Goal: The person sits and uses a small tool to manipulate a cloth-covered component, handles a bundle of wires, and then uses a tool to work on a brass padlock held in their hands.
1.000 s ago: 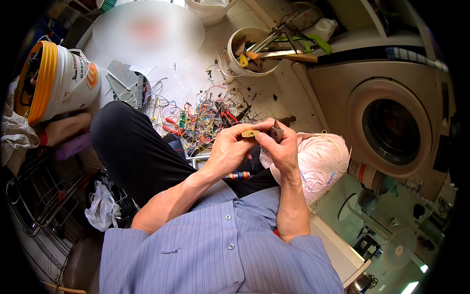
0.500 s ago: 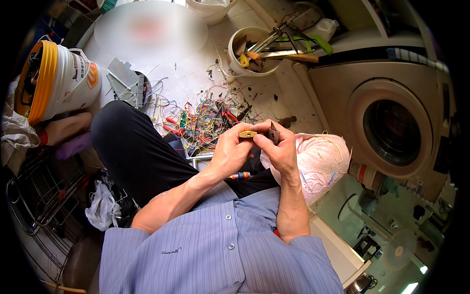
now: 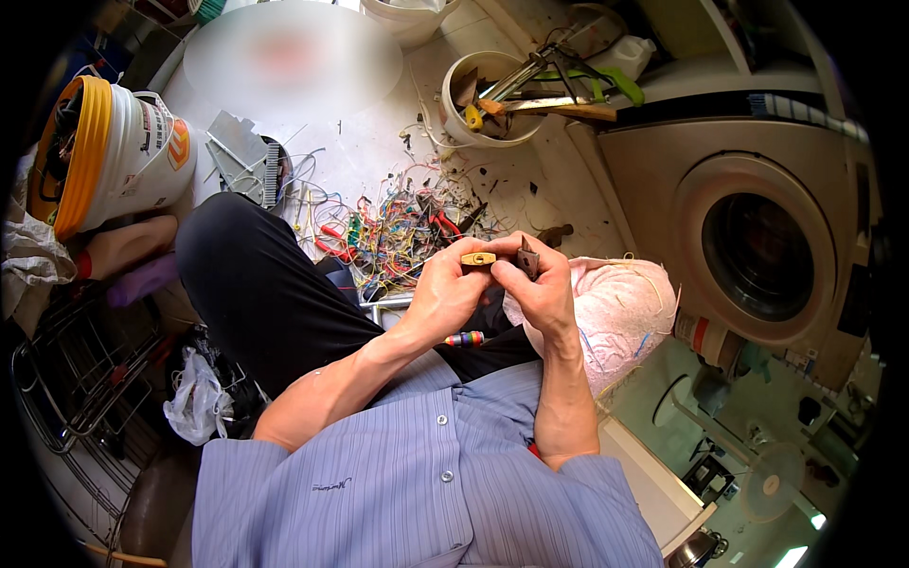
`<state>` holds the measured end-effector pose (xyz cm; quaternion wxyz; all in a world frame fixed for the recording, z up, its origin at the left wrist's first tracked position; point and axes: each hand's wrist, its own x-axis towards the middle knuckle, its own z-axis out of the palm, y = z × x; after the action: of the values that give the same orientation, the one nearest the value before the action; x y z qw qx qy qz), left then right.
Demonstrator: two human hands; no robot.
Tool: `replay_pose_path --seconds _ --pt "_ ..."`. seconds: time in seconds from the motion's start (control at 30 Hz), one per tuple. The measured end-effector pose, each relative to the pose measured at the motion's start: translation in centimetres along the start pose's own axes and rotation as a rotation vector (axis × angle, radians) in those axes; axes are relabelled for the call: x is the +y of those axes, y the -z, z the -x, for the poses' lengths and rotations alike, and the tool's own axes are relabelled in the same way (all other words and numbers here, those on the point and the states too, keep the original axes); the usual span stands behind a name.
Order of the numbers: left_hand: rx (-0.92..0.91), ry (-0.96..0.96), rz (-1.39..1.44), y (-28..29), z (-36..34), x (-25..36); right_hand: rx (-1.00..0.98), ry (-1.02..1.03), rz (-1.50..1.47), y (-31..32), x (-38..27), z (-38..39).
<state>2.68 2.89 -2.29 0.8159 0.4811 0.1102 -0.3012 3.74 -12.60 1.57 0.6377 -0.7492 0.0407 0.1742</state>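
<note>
Between the thumb and fingers of my left hand [image 3: 445, 293] is a small yellow, brass-coloured piece [image 3: 478, 259] with a slot. Beside it, my right hand [image 3: 549, 293] grips a dark grey-brown metal piece [image 3: 528, 258] with a pointed top; whether it is a tool's end I cannot make out. Both hands are close together above my lap, the right thumb at the yellow piece. A pale pink padded cloth [image 3: 615, 327] covers my right knee, with bits of wire on it. Beyond my hands lies a tangled heap of coloured wires [image 3: 379, 237] with red-handled pliers [image 3: 445, 227].
White floor [image 3: 331, 151] with scraps, metal plates [image 3: 237, 161], a bucket of tools [image 3: 459, 128]. A yellow-rimmed bucket [image 3: 142, 180] and wire rack [image 3: 66, 398] stand left; a washing machine [image 3: 625, 161] stands right. A striped multicoloured handle [image 3: 464, 339] lies between my legs.
Since a second ago, both hands and the pieces in them have shifted very slightly, the yellow piece a little to the left. Both hands keep their hold.
</note>
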Motion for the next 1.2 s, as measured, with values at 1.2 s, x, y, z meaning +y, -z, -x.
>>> replay_pose_path --seconds 1.2 --pt "-0.482 0.487 0.881 0.7 -0.1 0.4 0.007 0.002 -0.020 1.2 -1.0 0.8"
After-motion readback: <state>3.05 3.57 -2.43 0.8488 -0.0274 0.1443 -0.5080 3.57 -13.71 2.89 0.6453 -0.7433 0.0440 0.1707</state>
